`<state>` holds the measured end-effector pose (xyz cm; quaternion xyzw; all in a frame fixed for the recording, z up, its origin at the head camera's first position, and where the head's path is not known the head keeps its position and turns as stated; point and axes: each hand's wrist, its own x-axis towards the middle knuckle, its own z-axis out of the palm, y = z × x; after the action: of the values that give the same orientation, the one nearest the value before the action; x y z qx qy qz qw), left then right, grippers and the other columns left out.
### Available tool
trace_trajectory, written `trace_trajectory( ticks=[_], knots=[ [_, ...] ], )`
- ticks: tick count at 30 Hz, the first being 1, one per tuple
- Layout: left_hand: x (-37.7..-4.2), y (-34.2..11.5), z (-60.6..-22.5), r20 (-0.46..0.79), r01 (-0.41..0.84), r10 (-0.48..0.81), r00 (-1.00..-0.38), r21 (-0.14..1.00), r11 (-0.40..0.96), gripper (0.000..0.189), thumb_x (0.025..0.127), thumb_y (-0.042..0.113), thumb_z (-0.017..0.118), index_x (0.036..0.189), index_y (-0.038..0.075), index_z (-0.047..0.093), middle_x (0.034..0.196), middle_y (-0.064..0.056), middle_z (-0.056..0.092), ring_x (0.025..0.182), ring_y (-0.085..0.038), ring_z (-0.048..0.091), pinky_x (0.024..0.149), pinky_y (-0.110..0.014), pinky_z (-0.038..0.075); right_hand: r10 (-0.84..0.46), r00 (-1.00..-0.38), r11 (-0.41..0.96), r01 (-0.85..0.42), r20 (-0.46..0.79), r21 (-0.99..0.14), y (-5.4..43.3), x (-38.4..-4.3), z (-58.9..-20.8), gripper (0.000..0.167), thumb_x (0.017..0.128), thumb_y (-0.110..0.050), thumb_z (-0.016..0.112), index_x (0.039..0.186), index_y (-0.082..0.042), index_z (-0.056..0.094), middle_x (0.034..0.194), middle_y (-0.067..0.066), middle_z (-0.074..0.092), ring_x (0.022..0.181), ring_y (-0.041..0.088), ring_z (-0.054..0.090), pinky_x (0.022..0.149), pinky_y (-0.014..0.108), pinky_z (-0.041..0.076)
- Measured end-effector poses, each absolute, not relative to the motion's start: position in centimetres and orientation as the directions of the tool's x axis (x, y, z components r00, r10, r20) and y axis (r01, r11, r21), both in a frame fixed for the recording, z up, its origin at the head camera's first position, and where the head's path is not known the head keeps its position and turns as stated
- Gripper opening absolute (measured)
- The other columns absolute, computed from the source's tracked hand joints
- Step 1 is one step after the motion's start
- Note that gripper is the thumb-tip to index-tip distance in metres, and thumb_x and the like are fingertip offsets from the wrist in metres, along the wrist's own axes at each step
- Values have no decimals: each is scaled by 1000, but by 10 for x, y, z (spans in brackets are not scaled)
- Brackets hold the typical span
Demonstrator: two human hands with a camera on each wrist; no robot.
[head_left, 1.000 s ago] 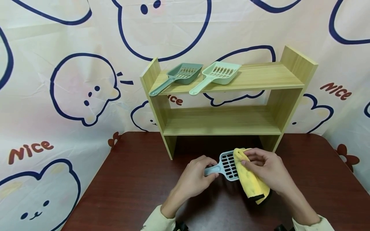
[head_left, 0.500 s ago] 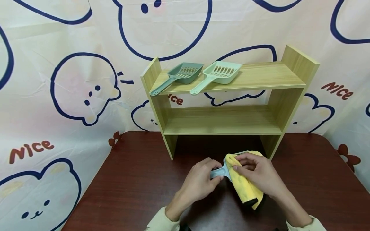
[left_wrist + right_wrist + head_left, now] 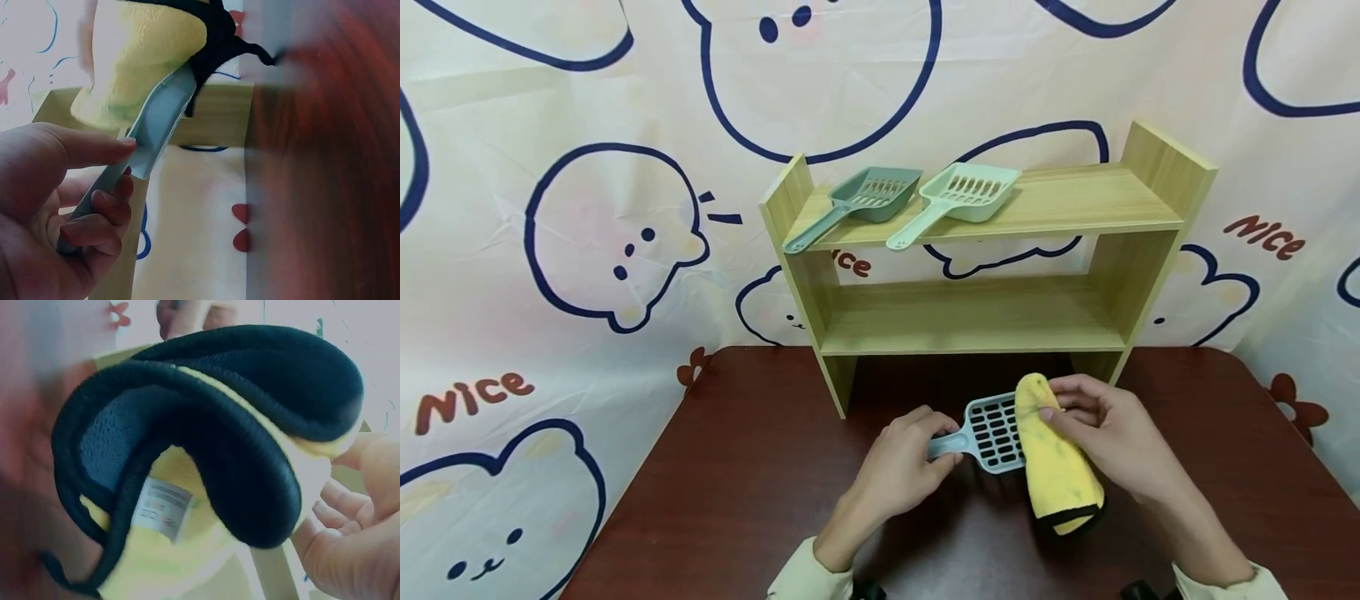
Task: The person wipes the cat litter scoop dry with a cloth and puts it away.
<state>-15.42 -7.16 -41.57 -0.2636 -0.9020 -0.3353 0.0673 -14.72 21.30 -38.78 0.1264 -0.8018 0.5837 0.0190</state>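
Observation:
My left hand (image 3: 898,458) grips the handle of a light blue slotted litter scoop (image 3: 992,433), held over the table with its head to the right. A yellow cloth (image 3: 1056,467) with black edging is pinched in my right hand (image 3: 1116,437) and covers the far end of the scoop's head. In the left wrist view the thumb lies along the handle, and the scoop (image 3: 164,119) reaches up to the cloth (image 3: 147,56). The right wrist view shows the cloth (image 3: 181,531) folded over, with its dark grey side and a white label; it hides the scoop there.
Behind the hands, a wooden shelf unit (image 3: 977,321) stands on the dark red-brown table (image 3: 715,492). On its top board lie a dark green scoop (image 3: 880,192) and a pale green scoop (image 3: 973,192), handles jutting over the front edge. A printed curtain (image 3: 625,375) hangs behind.
The cloth slid left over nearly the whole scoop head, then back right, baring most of its slots again. My left hand shifted slightly right and back, keeping its grip on the handle.

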Motion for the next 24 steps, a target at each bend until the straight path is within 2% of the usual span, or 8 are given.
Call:
trace_trajectory(
  ticks=[4,11,20,24],
  knots=[
    [-156,-81,-410,285,499,415,-864,599,626,18,93,17,85,110,13,78,100,4,71,77,-4,56,70,-20,48,-154,-969,334,-237,195,-913,228,-146,-382,35,107,-17,69,134,3,61,108,-7,74,88,11,78,69,34,64],
    [-158,-95,-399,288,486,402,-869,647,588,19,95,18,83,113,16,78,104,7,71,83,-6,59,74,-22,51,-116,-976,392,-214,183,-895,246,-149,-378,34,111,-18,60,138,1,51,107,-14,70,81,10,73,64,34,62],
    [-159,-110,-394,313,492,393,-865,682,541,18,93,13,84,110,17,78,103,10,71,85,-7,61,75,-23,52,-120,-971,401,-236,205,-885,257,-153,-387,29,113,-14,56,136,1,48,108,-12,67,87,8,69,71,27,58],
    [-161,-115,-392,313,487,386,-868,689,537,20,92,12,85,111,17,78,104,9,71,85,-9,62,75,-24,52,-151,-970,315,-230,191,-921,265,-157,-391,23,114,-16,53,133,-4,49,111,-9,69,93,7,68,78,24,56]
  ],
)
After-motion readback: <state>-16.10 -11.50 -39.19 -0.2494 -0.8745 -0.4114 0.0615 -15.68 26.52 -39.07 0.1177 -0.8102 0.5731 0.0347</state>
